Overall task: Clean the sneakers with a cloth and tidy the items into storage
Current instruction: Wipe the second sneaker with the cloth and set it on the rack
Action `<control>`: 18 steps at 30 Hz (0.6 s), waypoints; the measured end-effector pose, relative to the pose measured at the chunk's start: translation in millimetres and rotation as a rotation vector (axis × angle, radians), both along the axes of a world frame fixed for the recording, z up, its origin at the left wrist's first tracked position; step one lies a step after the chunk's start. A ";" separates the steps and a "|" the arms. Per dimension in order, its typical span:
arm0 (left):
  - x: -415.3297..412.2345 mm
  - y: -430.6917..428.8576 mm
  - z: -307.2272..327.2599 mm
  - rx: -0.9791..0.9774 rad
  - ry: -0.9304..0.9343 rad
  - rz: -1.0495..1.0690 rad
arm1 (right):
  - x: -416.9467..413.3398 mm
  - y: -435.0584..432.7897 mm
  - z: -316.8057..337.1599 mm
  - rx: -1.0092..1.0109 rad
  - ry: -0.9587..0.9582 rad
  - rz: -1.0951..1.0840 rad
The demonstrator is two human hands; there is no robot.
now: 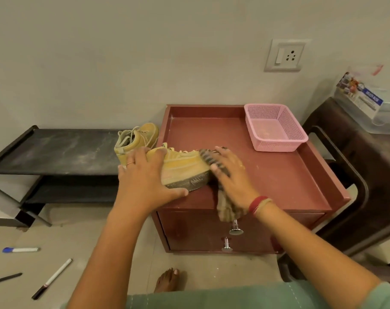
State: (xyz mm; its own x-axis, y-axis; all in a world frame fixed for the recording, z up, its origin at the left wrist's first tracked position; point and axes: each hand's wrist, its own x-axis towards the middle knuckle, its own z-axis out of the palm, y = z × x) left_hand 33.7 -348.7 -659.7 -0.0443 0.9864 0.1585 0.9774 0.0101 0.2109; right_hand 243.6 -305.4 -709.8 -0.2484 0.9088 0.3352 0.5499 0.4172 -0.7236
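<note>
A yellow sneaker lies tilted on its side at the front left of the red cabinet top, its grey sole facing me. My left hand grips its heel end, thumb under the sole. My right hand presses a striped brown cloth against the sneaker's toe; the cloth's tail hangs over the cabinet's front edge. The second yellow sneaker stands upright on the black shoe rack, just left of the cabinet.
A pink mesh basket sits at the cabinet's back right. Two drawer knobs stick out in front. A dark chair with a plastic box stands right. Three pens lie on the floor at left, my bare foot below.
</note>
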 end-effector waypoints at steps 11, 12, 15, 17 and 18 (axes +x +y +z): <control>2.9 3.5 -13.6 0.145 -0.109 0.042 | 5.8 2.7 -18.2 -0.007 -0.120 0.171; 2.3 3.5 -14.0 0.148 -0.111 0.039 | 7.5 3.0 -19.7 -0.001 -0.091 0.193; 0.6 4.4 -15.2 0.153 -0.120 0.034 | 14.2 17.1 -14.7 -0.193 0.216 0.052; 0.2 4.7 -15.8 0.165 -0.125 0.030 | 11.4 15.6 -14.1 -0.229 0.204 0.019; -0.3 4.3 -16.1 0.170 -0.132 0.028 | 8.2 11.4 -16.1 -0.183 0.128 0.049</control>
State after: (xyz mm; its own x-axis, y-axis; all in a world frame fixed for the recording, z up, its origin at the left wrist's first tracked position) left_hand 33.5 -344.5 -675.8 -0.1027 0.9441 0.3134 0.9410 -0.0099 0.3382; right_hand 251.9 -294.0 -725.9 -0.2600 0.9452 0.1972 0.4309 0.2964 -0.8523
